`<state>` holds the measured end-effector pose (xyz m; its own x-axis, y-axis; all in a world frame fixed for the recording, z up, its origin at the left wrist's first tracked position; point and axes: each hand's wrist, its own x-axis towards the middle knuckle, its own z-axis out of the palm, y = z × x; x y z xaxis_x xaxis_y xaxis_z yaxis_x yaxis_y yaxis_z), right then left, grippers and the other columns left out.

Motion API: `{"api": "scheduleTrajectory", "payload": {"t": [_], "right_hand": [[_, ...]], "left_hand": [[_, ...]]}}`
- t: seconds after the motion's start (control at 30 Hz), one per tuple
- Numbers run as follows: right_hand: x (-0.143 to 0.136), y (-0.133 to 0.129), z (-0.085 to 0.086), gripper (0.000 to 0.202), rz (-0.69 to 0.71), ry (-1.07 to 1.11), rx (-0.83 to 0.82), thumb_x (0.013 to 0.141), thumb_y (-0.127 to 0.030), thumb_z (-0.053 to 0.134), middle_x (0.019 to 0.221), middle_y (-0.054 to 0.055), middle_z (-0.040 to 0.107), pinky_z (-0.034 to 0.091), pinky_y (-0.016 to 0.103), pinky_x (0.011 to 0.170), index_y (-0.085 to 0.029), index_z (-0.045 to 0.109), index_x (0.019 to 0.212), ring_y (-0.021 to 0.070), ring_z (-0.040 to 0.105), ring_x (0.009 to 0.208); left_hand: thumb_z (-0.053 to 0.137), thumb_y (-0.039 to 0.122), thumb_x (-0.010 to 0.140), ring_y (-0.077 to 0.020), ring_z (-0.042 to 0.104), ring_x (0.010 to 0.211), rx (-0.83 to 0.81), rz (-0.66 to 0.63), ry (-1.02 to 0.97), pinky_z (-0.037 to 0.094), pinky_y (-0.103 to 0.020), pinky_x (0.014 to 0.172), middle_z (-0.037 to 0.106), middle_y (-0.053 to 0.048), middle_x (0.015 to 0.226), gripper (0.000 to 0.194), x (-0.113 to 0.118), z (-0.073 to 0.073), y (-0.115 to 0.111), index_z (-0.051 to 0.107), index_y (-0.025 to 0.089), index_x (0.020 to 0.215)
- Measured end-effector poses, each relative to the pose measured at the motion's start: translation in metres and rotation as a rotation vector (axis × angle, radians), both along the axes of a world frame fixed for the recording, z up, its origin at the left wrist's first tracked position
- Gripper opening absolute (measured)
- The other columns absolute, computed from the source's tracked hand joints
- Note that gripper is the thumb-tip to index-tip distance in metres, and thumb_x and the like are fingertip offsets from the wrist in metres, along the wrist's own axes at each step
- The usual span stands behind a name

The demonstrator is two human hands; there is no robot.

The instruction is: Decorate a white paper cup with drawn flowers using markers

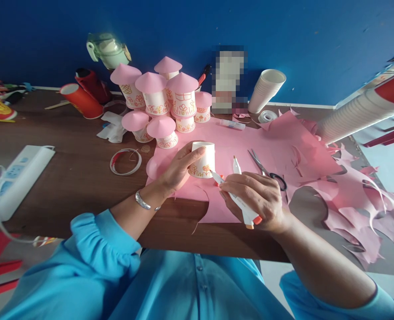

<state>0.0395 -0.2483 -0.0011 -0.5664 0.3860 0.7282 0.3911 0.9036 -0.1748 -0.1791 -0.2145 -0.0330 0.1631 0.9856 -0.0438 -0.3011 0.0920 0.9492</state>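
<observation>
A white paper cup (207, 156) with orange and yellow flowers drawn round its lower part is upside down in my left hand (178, 170), thumb on its side and fingers behind it. My right hand (255, 199) is closed around two white markers. One marker (217, 178) has its tip at the cup's lower right side; the other (236, 165) points up, away from the cup. Behind the cup stands a group of decorated cups with pink cone roofs (150, 82), some of them stacked. Pink paper (223, 209) lies beneath my hands.
Scissors (266, 170) lie right of my right hand, beside pink paper scraps (360, 213). Stacked white cups (266, 91) and a tape roll (267, 116) are at the back. Left are a tape ring (125, 162), red cups (81, 101) and a power strip (18, 182).
</observation>
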Motion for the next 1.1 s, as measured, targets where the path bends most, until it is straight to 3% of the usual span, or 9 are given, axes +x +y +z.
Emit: {"api": "scheduleTrajectory", "payload": {"t": [0.43,0.73,1.1], "right_hand": [[-0.0011,0.0004,-0.0005,0.019,-0.004,-0.033,0.003,0.093,-0.009,0.069,0.094,0.003,0.078,0.064,0.030,0.069,-0.018,0.064,0.110,0.0155,0.075,0.078],[-0.0029,0.0011,0.0039,0.016,-0.028,0.000,0.009,0.093,-0.009,0.068,0.088,0.004,0.076,0.063,0.028,0.066,-0.018,0.064,0.106,0.0137,0.072,0.071],[-0.0026,0.0006,0.0019,0.019,-0.011,-0.023,0.006,0.092,-0.008,0.069,0.090,0.003,0.077,0.063,0.028,0.068,-0.018,0.064,0.107,0.0148,0.074,0.075]], "left_hand": [[0.075,0.053,0.086,-0.0207,0.066,0.096,-0.019,0.023,-0.008,0.053,-0.034,0.081,0.074,-0.008,0.116,0.043,0.0017,0.0008,0.0005,0.072,0.020,0.112],[0.071,0.048,0.090,-0.0269,0.067,0.104,-0.013,0.028,0.011,0.055,-0.042,0.088,0.074,-0.009,0.118,0.034,0.0021,0.0029,-0.0012,0.072,0.021,0.111],[0.072,0.053,0.088,-0.0236,0.067,0.101,-0.005,0.021,0.013,0.054,-0.038,0.086,0.074,-0.009,0.116,0.042,0.0016,0.0012,0.0000,0.071,0.020,0.113]]}}
